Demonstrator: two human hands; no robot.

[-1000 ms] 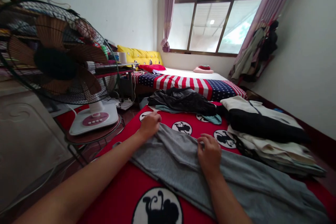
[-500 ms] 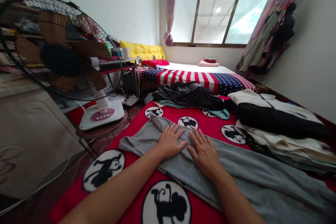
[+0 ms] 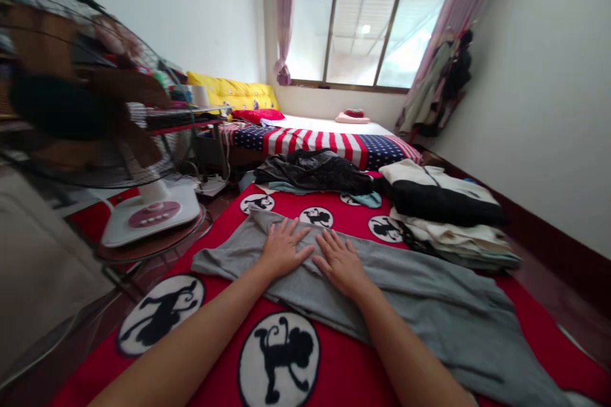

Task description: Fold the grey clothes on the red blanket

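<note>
Left grip (image 3: 284, 251) laid flat with fingers spread, right grip (image 3: 341, 264) just beside it, flat and spread too! Directly beneath both lies the long grey soft-fabric garment (image 3: 429, 286), reaching out to either side. Under that, the red blanket with white monkey-print circles (image 3: 353, 375). Beyond the grips, a crumpled black garment (image 3: 315, 172); off to their right, a folded white-and-black stack of clothes (image 3: 443, 203).

head-worn view, forward and downward, toward window (image 3: 358, 35)
</note>
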